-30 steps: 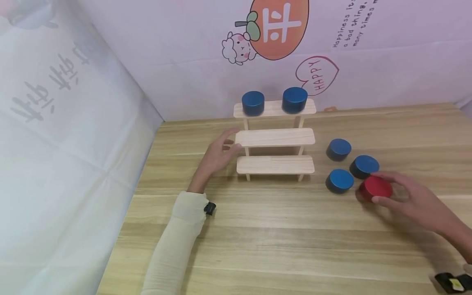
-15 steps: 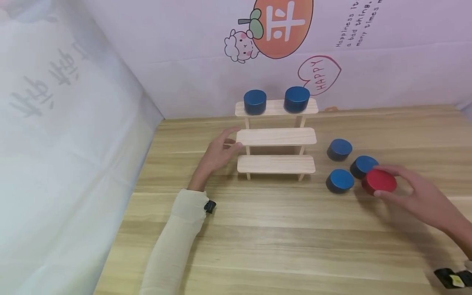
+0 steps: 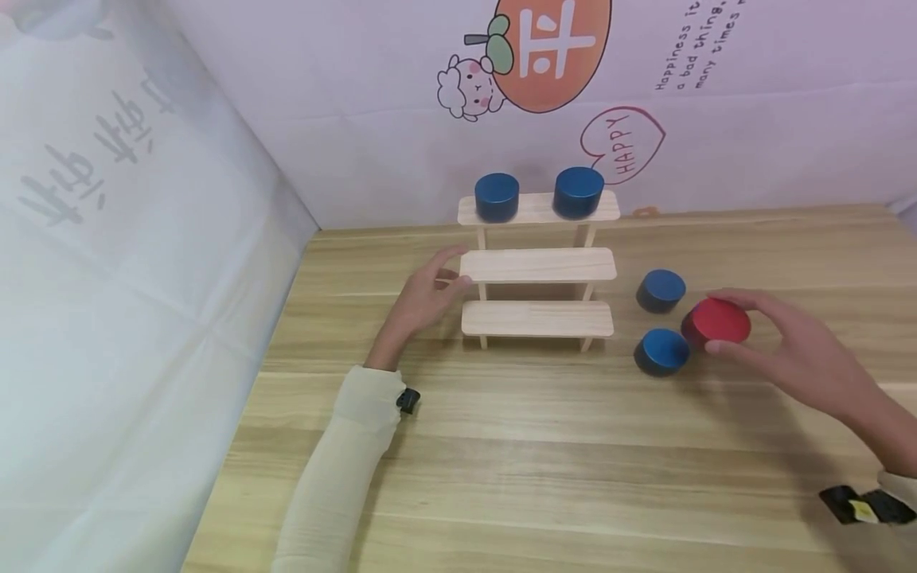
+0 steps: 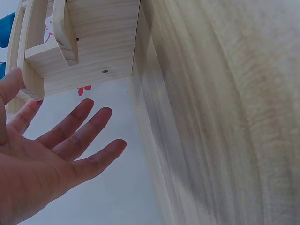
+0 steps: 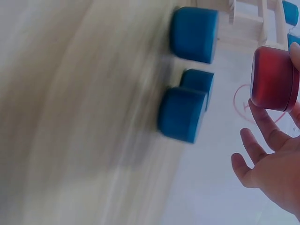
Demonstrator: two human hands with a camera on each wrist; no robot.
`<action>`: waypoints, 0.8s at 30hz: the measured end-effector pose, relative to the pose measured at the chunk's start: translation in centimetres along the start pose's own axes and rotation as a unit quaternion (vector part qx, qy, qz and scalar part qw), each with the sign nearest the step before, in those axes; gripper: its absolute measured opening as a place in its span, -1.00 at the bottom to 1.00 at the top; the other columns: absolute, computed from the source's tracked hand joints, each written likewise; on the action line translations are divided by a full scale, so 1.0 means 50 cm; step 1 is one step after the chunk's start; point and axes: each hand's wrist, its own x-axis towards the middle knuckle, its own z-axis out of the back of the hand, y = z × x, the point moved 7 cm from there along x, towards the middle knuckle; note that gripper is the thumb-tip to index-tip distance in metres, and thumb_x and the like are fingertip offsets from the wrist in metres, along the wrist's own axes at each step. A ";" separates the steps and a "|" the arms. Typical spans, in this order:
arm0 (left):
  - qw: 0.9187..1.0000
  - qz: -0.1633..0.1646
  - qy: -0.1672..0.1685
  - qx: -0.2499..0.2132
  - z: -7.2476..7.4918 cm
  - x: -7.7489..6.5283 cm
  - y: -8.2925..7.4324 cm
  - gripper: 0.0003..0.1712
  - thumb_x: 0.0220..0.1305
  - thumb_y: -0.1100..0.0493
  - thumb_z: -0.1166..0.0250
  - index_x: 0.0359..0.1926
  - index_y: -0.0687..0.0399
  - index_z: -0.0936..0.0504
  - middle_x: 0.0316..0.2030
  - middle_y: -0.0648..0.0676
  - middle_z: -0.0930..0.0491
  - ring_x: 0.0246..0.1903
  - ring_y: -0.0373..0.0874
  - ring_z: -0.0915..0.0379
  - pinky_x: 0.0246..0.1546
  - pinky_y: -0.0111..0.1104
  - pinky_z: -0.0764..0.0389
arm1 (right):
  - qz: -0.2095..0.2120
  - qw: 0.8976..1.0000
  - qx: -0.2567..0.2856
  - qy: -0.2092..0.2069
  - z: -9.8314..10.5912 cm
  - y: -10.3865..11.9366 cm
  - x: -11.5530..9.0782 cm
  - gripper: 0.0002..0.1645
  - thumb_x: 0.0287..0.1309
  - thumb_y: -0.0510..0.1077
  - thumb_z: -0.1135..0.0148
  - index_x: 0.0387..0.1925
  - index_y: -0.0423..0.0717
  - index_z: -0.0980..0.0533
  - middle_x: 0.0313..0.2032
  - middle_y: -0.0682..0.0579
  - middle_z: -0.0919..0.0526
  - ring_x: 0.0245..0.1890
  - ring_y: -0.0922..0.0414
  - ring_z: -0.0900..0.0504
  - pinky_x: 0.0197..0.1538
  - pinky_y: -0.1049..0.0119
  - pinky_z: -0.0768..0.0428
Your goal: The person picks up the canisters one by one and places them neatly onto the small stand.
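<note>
On the wooden table [image 3: 544, 446] stands a three-step wooden rack [image 3: 537, 267], and the left hand [image 3: 424, 298] rests against its left end with fingers relaxed, grasping nothing. The right hand [image 3: 788, 350] pinches a red puck [image 3: 716, 322], a short, smooth cylinder, held above the blue pucks [image 3: 661, 352] right of the rack. A second ago the puck lay lower and nearer on the table; it has since been lifted toward the rack.
</note>
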 end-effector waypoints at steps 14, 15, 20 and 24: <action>1.000 -0.004 0.003 0.007 0.001 0.003 -0.001 -0.38 0.47 -0.06 -0.19 0.47 -0.18 -0.30 0.41 0.10 -0.30 0.15 0.07 -0.47 0.10 -0.04 -0.52 | 0.045 0.999 -0.004 -0.003 -0.022 0.088 0.052 -0.25 0.12 -0.08 -0.51 0.33 -0.06 -0.44 0.22 -0.19 -0.51 0.15 -0.13 -0.43 -0.10 0.41 -0.34; 1.000 -0.005 0.003 0.007 0.001 0.003 -0.002 -0.38 0.47 -0.06 -0.19 0.47 -0.17 -0.30 0.41 0.11 -0.30 0.15 0.07 -0.47 0.10 -0.04 -0.52 | 0.049 0.999 -0.004 -0.004 -0.023 0.094 0.056 -0.24 0.12 -0.09 -0.51 0.33 -0.06 -0.44 0.23 -0.20 -0.51 0.15 -0.14 -0.43 -0.11 0.44 -0.34; 1.000 -0.003 0.004 0.009 -0.002 0.004 0.003 -0.38 0.48 -0.10 -0.18 0.47 -0.22 -0.29 0.43 0.08 -0.28 0.17 0.04 -0.47 0.09 -0.04 -0.52 | 0.068 0.998 0.004 -0.007 -0.036 0.122 0.077 -0.23 0.08 -0.12 -0.53 0.33 -0.11 -0.45 0.22 -0.18 -0.52 0.15 -0.10 -0.43 -0.12 0.53 -0.34; 1.000 0.003 0.001 0.018 0.000 0.004 0.004 -0.37 0.47 -0.13 -0.17 0.48 -0.29 -0.27 0.41 0.08 -0.30 0.15 0.02 -0.47 0.07 -0.03 -0.52 | 0.082 0.997 0.006 -0.009 -0.048 0.152 0.095 -0.23 0.08 -0.09 -0.53 0.32 -0.09 -0.46 0.20 -0.13 -0.54 0.07 -0.02 -0.45 -0.19 0.45 -0.39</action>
